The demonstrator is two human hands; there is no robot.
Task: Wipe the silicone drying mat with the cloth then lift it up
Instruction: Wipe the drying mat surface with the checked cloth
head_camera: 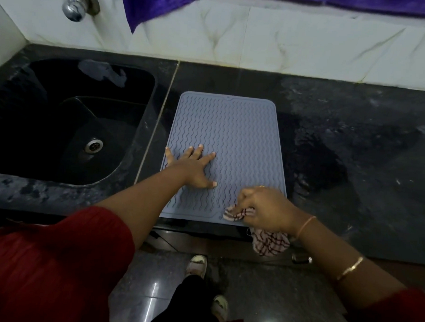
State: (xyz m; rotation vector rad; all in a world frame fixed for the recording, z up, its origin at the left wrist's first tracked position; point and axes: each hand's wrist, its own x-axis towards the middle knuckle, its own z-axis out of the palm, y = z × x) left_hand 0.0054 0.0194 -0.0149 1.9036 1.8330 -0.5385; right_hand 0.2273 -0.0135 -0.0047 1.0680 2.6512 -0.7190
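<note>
A grey-blue silicone drying mat (234,137) with wavy ridges lies flat on the black countertop, its near edge at the counter's front. My left hand (194,166) rests flat on the mat's near left part, fingers spread, holding nothing. My right hand (265,208) sits at the mat's near right corner, shut on a bunched white cloth with dark red stripes (270,242). Part of the cloth touches the mat under my fingers; the rest hangs past the counter's front edge.
A black sink (70,122) with a metal drain lies left of the mat, a grey rag on its far rim. A chrome tap (76,8) juts from the white tiled wall. A purple cloth (152,4) hangs above. The counter right of the mat looks wet.
</note>
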